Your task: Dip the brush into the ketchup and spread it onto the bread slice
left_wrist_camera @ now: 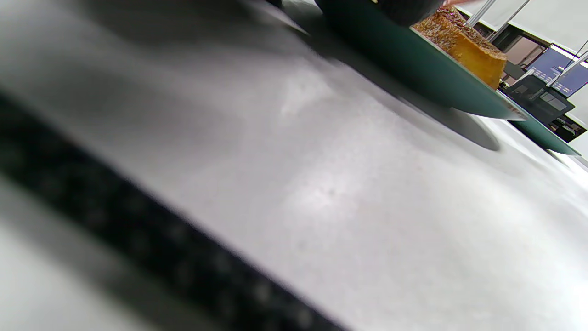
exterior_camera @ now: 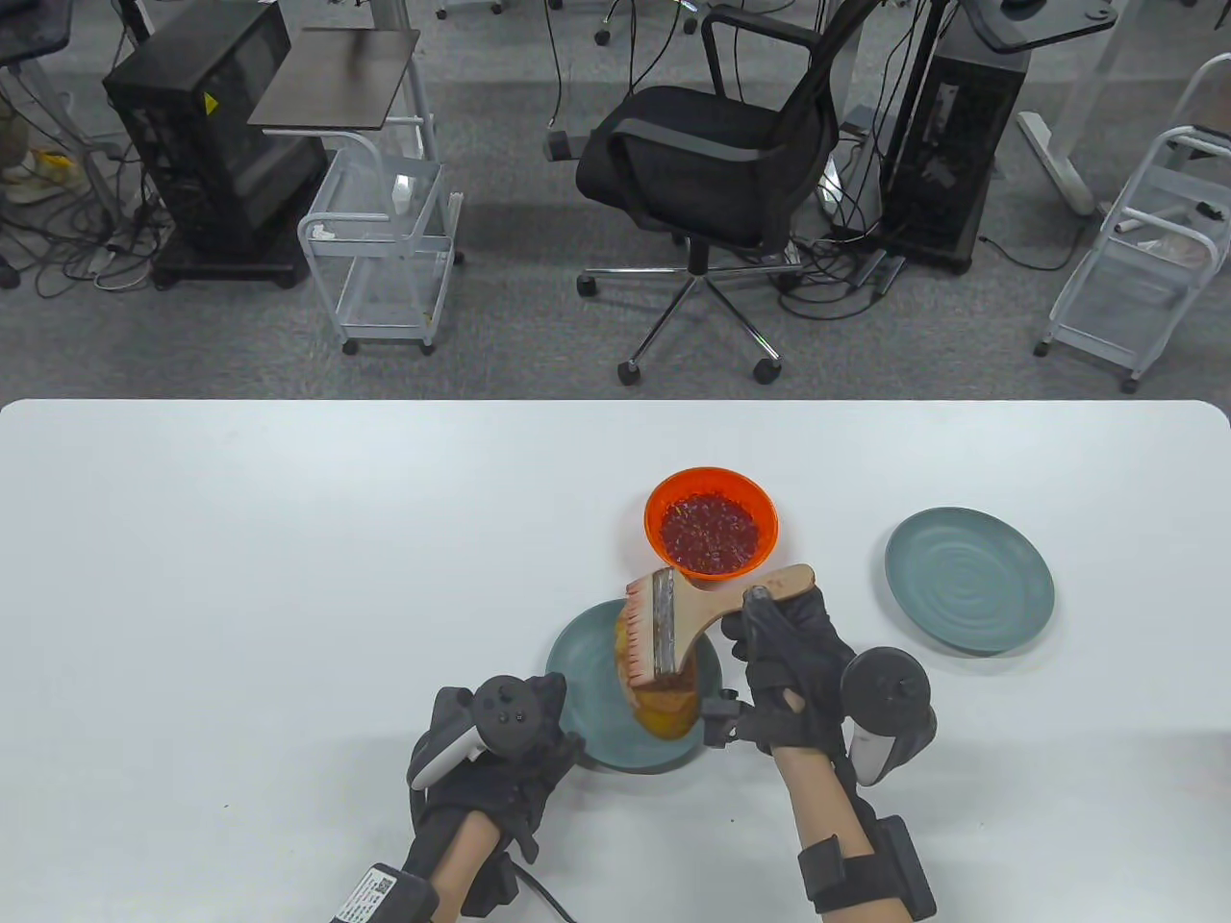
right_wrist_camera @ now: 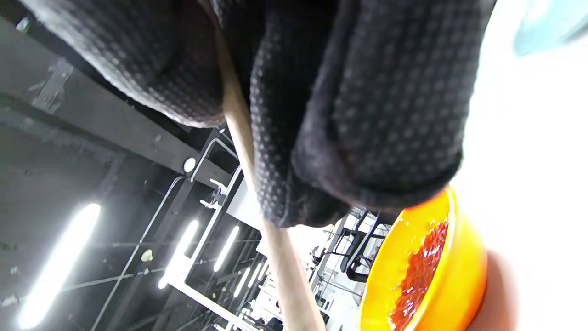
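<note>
My right hand (exterior_camera: 784, 663) grips the wooden handle of a wide flat brush (exterior_camera: 683, 620). The red-stained bristles (exterior_camera: 635, 639) lie over the bread slice (exterior_camera: 668, 713) on the near teal plate (exterior_camera: 587, 663). The orange bowl of ketchup (exterior_camera: 711, 524) stands just behind the plate; it also shows in the right wrist view (right_wrist_camera: 422, 280) below my gloved fingers (right_wrist_camera: 367, 115) wrapped on the handle (right_wrist_camera: 285, 257). My left hand (exterior_camera: 500, 740) rests at the plate's left rim, fingers hidden under the tracker. The left wrist view shows the plate edge (left_wrist_camera: 413, 59) and bread (left_wrist_camera: 464, 46).
A second, empty teal plate (exterior_camera: 969, 580) lies to the right of the bowl. The white table (exterior_camera: 288, 577) stretches wide to the left. An office chair (exterior_camera: 712, 163) and wire carts stand on the floor beyond the far edge.
</note>
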Demonstrator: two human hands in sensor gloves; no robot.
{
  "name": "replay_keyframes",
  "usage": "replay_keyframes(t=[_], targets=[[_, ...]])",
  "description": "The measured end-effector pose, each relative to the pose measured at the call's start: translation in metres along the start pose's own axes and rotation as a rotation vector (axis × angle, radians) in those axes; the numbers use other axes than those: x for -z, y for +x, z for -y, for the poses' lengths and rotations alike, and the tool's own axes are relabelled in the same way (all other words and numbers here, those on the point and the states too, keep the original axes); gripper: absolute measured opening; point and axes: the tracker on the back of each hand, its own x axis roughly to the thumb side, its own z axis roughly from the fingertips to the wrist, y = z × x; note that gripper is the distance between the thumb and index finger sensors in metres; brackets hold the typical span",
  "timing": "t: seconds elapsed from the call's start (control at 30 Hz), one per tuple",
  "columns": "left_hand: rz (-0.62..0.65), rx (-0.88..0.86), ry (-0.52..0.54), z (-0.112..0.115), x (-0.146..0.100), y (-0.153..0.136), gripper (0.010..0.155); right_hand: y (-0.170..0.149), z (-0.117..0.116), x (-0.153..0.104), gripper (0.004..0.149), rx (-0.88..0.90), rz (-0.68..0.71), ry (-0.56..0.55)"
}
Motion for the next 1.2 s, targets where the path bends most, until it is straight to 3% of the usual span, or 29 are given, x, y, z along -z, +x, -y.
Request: replay_keyframes(t=[0.2, 0.27, 0.4, 0.47, 0.6, 0.7, 0.8, 0.93, 1.03, 1.2], targets=[[0.001, 0.000, 0.000, 0.000, 0.000, 0.000, 0.067, 0.005, 0.030, 0.008, 0.043, -0.111, 0.091, -0.150], [0.001, -0.001, -0.001, 0.000, 0.000, 0.000, 0.067, 0.005, 0.026, 0.007, 0.043, -0.072, 0.071, -0.122], [0.002, 0.001, 0.000, 0.000, 0.000, 0.000, 0.067, 0.001, -0.006, -0.005, 0.043, 0.057, -0.032, -0.002], [0.002, 0.001, -0.001, 0.000, 0.000, 0.000, 0.067, 0.003, -0.011, -0.007, 0.043, 0.016, -0.011, 0.013], [0.004, -0.006, -0.005, 0.000, 0.000, 0.000, 0.067, 0.006, -0.003, -0.002, 0.043, -0.043, 0.050, -0.017], [0.004, -0.005, -0.004, 0.000, 0.000, 0.000, 0.067, 0.009, 0.016, 0.004, 0.043, -0.143, 0.138, -0.110], [0.004, -0.005, -0.005, 0.000, 0.000, 0.000, 0.067, 0.012, 0.025, 0.005, 0.043, -0.145, 0.143, -0.158], [0.004, -0.003, -0.005, 0.000, 0.000, 0.000, 0.067, 0.011, 0.007, -0.003, 0.043, -0.022, 0.032, -0.087], [0.004, -0.002, -0.005, 0.000, 0.000, 0.000, 0.067, 0.009, -0.010, -0.009, 0.043, -0.031, 0.011, -0.037], [0.004, -0.003, -0.005, 0.000, 0.000, 0.000, 0.067, 0.008, 0.003, -0.002, 0.043, -0.069, 0.054, -0.082]])
